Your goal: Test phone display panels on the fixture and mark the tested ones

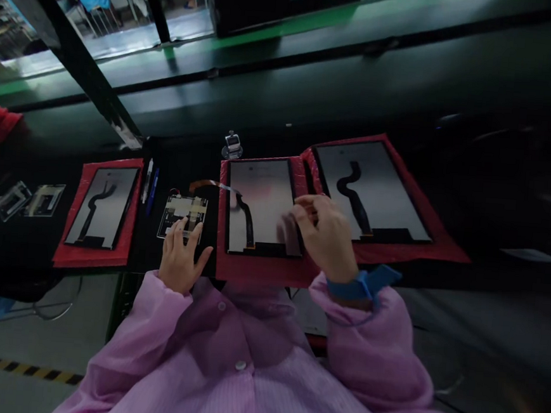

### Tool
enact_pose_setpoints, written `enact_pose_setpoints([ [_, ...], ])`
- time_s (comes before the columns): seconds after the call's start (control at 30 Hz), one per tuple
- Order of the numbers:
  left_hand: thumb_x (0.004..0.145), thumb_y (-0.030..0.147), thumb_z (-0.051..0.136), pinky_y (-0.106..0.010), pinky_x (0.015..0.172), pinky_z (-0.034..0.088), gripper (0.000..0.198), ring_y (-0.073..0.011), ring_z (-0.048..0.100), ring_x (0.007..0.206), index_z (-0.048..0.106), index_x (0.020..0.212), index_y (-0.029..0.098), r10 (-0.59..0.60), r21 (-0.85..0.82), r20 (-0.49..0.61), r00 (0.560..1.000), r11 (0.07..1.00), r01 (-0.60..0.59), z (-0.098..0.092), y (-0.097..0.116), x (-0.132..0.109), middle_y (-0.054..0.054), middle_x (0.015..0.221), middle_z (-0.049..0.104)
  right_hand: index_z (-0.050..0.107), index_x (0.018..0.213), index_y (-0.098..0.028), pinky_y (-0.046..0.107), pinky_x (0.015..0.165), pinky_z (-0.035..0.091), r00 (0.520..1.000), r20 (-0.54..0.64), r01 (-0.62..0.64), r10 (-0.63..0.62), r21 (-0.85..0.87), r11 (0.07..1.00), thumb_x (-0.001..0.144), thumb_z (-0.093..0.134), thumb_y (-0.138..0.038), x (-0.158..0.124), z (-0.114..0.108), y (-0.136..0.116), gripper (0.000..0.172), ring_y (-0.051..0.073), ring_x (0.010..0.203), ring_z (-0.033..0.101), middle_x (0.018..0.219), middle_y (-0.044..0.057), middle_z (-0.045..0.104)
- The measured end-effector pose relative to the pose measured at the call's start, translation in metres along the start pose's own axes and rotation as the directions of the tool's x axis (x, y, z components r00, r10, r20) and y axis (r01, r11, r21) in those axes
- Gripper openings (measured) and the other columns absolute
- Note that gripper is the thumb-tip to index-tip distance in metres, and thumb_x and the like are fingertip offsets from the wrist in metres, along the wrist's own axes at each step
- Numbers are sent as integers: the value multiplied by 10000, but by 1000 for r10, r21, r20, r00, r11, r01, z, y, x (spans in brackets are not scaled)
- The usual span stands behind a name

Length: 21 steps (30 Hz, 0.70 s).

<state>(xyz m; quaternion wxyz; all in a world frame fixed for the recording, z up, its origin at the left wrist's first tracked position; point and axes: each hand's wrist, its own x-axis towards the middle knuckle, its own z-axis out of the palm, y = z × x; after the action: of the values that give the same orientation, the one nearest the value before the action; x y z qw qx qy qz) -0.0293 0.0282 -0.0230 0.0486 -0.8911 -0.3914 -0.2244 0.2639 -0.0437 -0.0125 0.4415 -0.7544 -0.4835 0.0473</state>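
My left hand (180, 256) lies flat, fingers spread, on a small circuit board (182, 214) with tape strips on the dark bench. My right hand (327, 233) hovers over the right edge of the middle display panel (262, 202), fingers curled in a pinch; what it pinches is too small to make out. That panel lies on a red sheet (261, 270) and carries a black flex cable (247, 220). A thin orange-and-clear strip (215, 185) reaches from the panel toward the board.
A second panel on a red sheet (376, 192) lies to the right, a third (101, 205) to the left. Pens (150, 184) lie beside the left panel, small parts (28, 200) at the far left. A small clip-like fixture (232, 144) stands behind the middle panel.
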Motion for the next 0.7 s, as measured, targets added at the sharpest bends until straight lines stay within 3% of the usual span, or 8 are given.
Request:
enact_pose_setpoints([
  [0.13,1006,322,567,-530,1113,473,358,-328,509,1342,628,1313,147,60,-123,-111,992,990,-73,0,24,0,-195,1386,572,656,1125,-116,541,1026,420,993,-77,-113,93,-315,942,896,521,-248,-22,4,15,297,348,1123,534,1141,204,651],
  [0.23,997,270,568,-481,1092,501,306,-300,547,1289,644,1267,147,133,-226,-77,988,963,-147,4,42,0,-176,1344,608,667,1177,-91,522,983,432,989,-43,-148,143,-411,900,891,506,-205,-15,10,16,346,355,1122,517,1146,216,637],
  [0.33,1001,261,556,-452,1071,516,268,-278,579,1242,664,1227,167,172,-288,-54,984,941,-180,6,46,3,-151,1299,642,696,1134,-103,494,943,434,988,-36,-147,147,-451,880,906,457,-187,-5,16,15,341,340,1088,518,1117,203,638],
  [0.47,1005,258,503,-448,992,542,218,-252,646,1124,703,1081,217,8,-306,-85,996,951,-34,-8,20,4,-113,1126,687,719,1066,-130,470,932,427,984,-126,-171,130,-411,896,893,457,-208,-1,24,23,323,312,1032,516,1078,178,654],
  [0.6,922,251,580,-586,947,497,151,-341,677,1023,690,848,178,-90,-226,-57,994,971,75,-41,-27,-8,-121,875,651,723,1013,-149,483,966,416,979,-149,-183,142,-315,931,870,485,-221,-1,26,31,287,303,1011,511,1054,167,655],
  [0.7,929,320,658,-534,945,521,178,-311,673,1047,694,978,153,-176,-206,-45,983,965,163,-53,-64,2,-129,1016,667,721,1002,-146,499,1026,386,971,-109,-231,212,-219,948,871,484,-227,1,23,29,283,310,1042,508,1069,173,650],
])
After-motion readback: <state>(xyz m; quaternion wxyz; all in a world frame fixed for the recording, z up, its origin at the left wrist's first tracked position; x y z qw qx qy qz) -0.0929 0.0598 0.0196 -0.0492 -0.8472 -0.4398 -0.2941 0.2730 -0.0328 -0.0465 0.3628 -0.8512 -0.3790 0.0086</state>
